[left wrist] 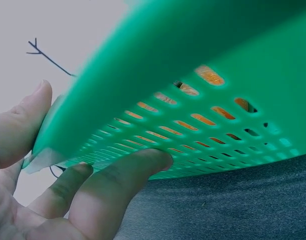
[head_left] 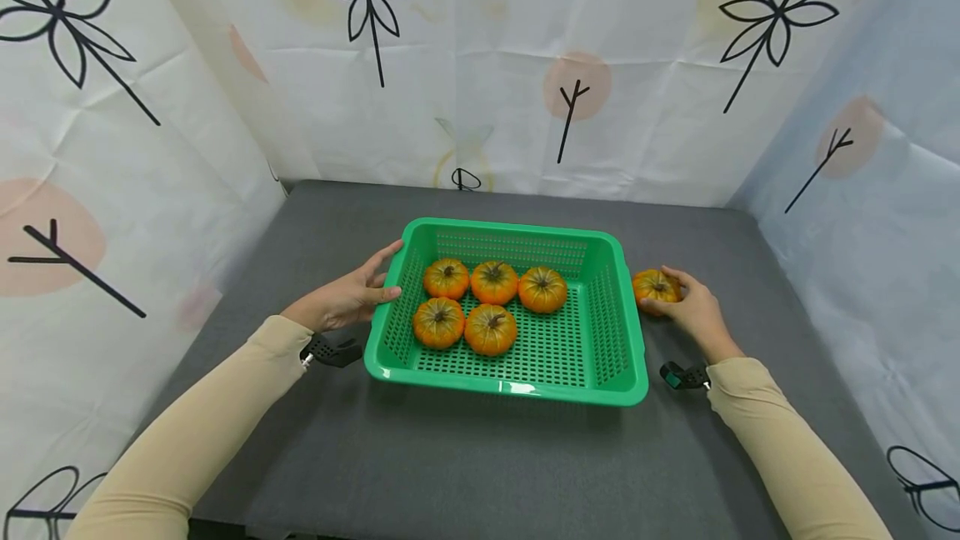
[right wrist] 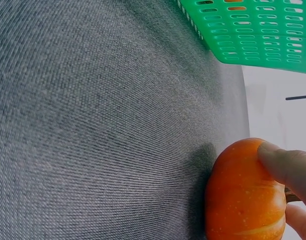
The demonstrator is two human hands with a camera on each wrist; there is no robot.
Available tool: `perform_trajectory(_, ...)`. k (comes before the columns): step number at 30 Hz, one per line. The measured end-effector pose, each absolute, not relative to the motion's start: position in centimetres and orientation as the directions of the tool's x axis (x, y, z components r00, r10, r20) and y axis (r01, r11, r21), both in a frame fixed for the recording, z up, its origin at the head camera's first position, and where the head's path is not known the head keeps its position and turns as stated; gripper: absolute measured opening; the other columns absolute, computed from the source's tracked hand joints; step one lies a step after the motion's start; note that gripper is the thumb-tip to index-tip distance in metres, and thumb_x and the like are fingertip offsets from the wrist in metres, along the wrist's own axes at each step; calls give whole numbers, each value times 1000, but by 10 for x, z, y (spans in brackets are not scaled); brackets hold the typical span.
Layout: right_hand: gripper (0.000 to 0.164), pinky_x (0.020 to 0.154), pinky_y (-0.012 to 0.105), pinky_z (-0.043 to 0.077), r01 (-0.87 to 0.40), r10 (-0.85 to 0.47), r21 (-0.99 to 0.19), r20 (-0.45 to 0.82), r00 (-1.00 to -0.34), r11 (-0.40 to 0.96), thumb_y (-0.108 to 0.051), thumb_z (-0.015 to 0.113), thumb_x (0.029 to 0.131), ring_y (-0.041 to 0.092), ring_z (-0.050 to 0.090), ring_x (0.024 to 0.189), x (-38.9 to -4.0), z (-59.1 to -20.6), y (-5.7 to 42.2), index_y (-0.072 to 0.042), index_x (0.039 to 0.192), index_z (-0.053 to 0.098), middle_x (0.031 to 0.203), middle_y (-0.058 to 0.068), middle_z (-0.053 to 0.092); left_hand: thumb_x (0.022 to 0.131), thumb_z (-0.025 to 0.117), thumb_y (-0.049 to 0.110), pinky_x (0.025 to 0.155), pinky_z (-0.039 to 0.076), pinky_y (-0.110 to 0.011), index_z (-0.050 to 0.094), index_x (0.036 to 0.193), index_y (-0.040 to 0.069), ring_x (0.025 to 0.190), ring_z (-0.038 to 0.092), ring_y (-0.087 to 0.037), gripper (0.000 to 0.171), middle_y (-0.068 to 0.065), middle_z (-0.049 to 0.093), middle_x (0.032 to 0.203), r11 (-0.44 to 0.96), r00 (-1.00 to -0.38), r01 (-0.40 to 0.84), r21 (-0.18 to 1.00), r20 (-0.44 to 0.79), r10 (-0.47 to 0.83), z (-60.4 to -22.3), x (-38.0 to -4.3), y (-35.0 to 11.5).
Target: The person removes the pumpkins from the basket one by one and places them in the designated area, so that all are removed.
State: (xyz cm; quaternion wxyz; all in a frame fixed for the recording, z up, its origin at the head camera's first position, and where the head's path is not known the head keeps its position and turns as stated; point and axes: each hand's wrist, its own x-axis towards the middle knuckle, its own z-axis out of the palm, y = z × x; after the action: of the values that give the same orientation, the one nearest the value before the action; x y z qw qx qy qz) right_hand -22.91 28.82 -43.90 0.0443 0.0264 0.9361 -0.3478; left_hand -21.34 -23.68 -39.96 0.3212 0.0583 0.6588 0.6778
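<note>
A green plastic basket (head_left: 517, 392) with slotted walls is on the grey table, holding several small orange pumpkins (head_left: 491, 330) toward its left side. My left hand (head_left: 348, 294) holds the basket's left edge; in the left wrist view its thumb is at the rim and its fingers (left wrist: 113, 185) lie against the outer wall. Just beyond the basket's right side, my right hand (head_left: 697, 311) grips another small pumpkin (head_left: 654, 292). Up close, the right wrist view shows this pumpkin (right wrist: 245, 195) low at the table surface, with fingertips around its stem side.
The grey table (head_left: 465, 473) extends around the basket on all sides. White curtains (head_left: 495, 15) printed with plant drawings stand behind the table and at its left and right. Dark wrist-worn devices (head_left: 333, 350) sit at both cuffs.
</note>
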Motion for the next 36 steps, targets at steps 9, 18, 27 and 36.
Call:
perform_trajectory(9, 79, 103, 67, 34, 82, 27, -654, -93, -995, 752, -29, 70, 90, 53, 31, 132, -229, -441, 289, -4, 153, 27, 151, 32, 27, 96, 60, 10, 92, 51, -57, -5, 153, 45, 134, 38, -49, 94, -16, 7, 161, 75, -787, -357, 931, -343, 512, -399, -214, -237)
perform_trajectory(18, 82, 103, 67, 33, 86, 24, -663, -102, -995, 744, -32, 70, 90, 53, 29, 134, -229, -440, 288, -6, 154, 25, 153, 30, 25, 96, 60, 10, 91, 52, -57, -6, 153, 45, 128, 47, -45, 94, -17, 8, 161, 89, -789, -351, 932, -346, 507, -399, -214, -239)
perform_trajectory(27, 84, 104, 67, 31, 99, 33, -655, -112, -993, 749, -37, 70, 90, 52, 28, 135, -229, -441, 288, -7, 154, 24, 154, 29, 25, 96, 60, 10, 91, 52, -56, -8, 153, 43, 127, 48, -43, 95, -17, 9, 161, 87, -789, -345, 934, -339, 512, -399, -214, -239)
perform_trajectory(36, 86, 105, 67, 31, 75, 10, -685, -99, -995, 724, -41, 68, 90, 52, 26, 136, -225, -433, 291, -6, 154, 22, 155, 29, 22, 96, 59, 9, 92, 52, -55, -9, 154, 41, 129, 45, -45, 94, -18, 9, 161, 88, -785, -351, 932, -344, 515, -398, -215, -236)
